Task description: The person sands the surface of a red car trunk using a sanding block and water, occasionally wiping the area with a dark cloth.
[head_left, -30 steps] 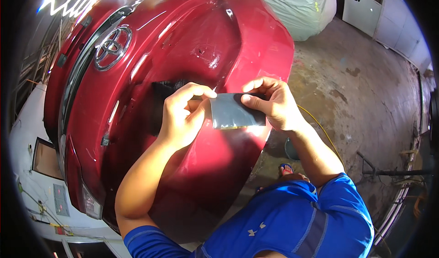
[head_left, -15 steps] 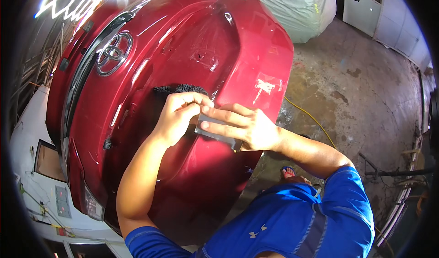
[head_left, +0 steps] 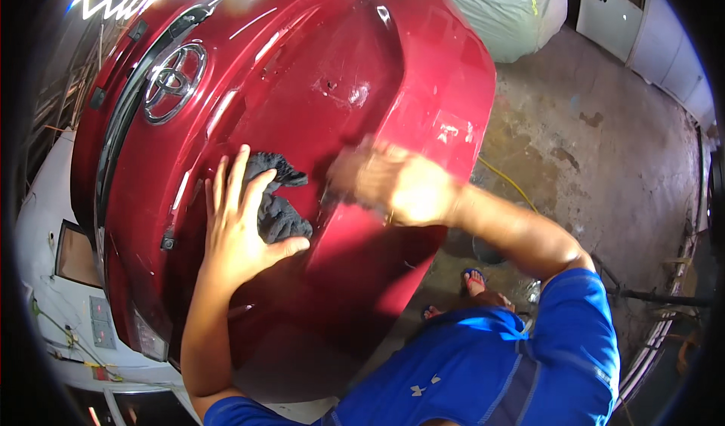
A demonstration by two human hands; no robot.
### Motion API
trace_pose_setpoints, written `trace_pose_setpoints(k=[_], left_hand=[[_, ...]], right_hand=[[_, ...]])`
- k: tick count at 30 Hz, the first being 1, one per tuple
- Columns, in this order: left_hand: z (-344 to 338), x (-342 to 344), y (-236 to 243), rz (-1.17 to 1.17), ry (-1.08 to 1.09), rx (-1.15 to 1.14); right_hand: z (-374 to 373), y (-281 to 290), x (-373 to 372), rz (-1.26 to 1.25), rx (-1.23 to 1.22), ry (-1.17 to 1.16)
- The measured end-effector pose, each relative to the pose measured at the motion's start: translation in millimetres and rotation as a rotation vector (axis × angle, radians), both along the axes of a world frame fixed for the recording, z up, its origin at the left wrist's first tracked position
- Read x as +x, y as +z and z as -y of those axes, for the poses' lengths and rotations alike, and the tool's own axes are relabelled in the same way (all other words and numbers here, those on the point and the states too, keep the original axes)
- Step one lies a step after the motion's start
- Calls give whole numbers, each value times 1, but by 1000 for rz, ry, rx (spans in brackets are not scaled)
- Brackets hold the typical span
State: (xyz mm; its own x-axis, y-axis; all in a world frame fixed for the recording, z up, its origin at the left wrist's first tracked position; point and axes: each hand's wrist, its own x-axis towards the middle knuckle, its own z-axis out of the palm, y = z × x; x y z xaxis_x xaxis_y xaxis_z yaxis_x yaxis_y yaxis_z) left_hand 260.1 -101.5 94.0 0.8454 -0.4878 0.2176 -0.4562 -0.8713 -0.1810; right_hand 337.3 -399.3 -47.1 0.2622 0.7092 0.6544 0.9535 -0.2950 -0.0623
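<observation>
A dented, scuffed red car rear panel (head_left: 434,63) with a chrome emblem (head_left: 174,84) fills the centre. My left hand (head_left: 238,233) has its fingers spread at the panel's left-middle, beside a crumpled black cloth (head_left: 279,214). My right hand (head_left: 400,184) is smeared by motion over the raised crease right of the cloth. A dark, thin edge shows under its fingers, but I cannot make out whether it is the grey sheet.
A pale covered bulk (head_left: 498,10) stands at the top right, near a white door (head_left: 608,29). A yellow hose or cord (head_left: 513,188) and a bucket (head_left: 487,248) are on the stained floor. Pipes or rails (head_left: 664,301) line the right side.
My left hand has let go of the grey sheet and moved left, spreading its fingers by the cloth. My right hand has moved left from where it was a second ago and is now blurred.
</observation>
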Motion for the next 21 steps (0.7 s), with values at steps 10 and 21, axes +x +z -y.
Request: trace_pose_setpoints(k=[10, 21], left_hand=[[9, -23, -5, 81, -44, 121], [27, 18, -29, 376, -195, 39]], right_hand=[[-13, 0, -7, 163, -121, -282], [23, 7, 27, 127, 73, -224]])
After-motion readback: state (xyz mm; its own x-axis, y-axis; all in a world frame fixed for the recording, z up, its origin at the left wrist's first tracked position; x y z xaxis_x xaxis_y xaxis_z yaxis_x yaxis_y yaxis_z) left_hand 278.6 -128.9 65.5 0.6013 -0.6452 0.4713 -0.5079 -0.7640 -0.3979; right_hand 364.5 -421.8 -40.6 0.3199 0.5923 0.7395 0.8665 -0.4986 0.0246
